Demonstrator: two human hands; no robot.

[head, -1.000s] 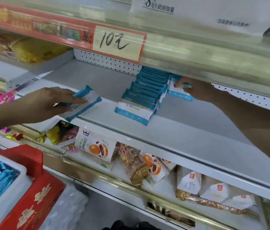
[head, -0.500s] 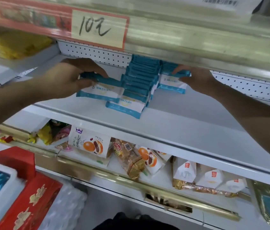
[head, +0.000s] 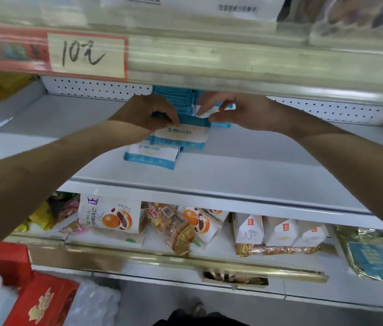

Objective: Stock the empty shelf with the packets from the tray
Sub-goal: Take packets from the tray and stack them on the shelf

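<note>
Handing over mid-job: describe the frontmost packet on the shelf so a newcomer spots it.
Find the white metal shelf under the handwritten yellow price sign. A row of blue-and-white plastic packets runs back from its middle. Yours is the frontmost packet, lying flat nearest the shelf's edge; the left hand grips the packet behind it.

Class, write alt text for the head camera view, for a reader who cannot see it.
A person's left hand grips a blue-and-white packet in a row of packets on a white shelf, while the right hand pinches the neighbouring packet. Wrapped breads sit on the shelf below.
</note>
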